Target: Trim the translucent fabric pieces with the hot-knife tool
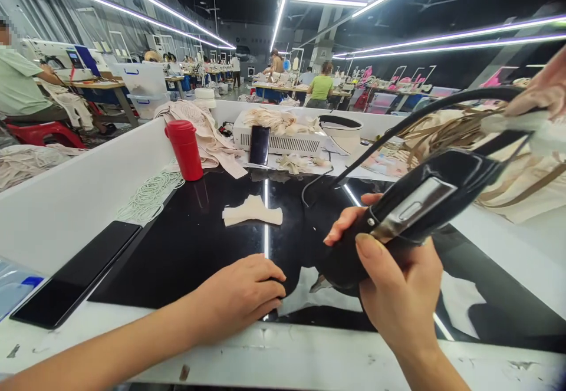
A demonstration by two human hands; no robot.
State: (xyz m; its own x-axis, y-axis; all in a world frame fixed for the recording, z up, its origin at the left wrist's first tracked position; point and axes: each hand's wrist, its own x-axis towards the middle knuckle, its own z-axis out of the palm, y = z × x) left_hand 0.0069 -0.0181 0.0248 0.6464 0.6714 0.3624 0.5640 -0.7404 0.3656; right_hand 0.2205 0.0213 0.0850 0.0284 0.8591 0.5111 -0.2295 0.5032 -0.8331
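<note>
Here, right hand (pixel 400 296) grips unlabelled black tool (pixel 420 202).

The fabric piece (pixel 252 210) lay on the tabletop (pixel 194 243), near the middle. Behind it and to its left stood the cup (pixel 184 149), with a heap of elastic loops (pixel 150 193) just beside the cup's near side. Farther left of the fabric piece, at the tabletop's edge, lay a phone (pixel 77 279). Behind the fabric piece, another phone (pixel 259 144) leaned against a box (pixel 283 137) with cloth piled on top. Nearer than the fabric piece rested the left hand (pixel 241 296); to its right the right hand (pixel 398 291) held a corded tool (pixel 420 208) above the tabletop.
</note>
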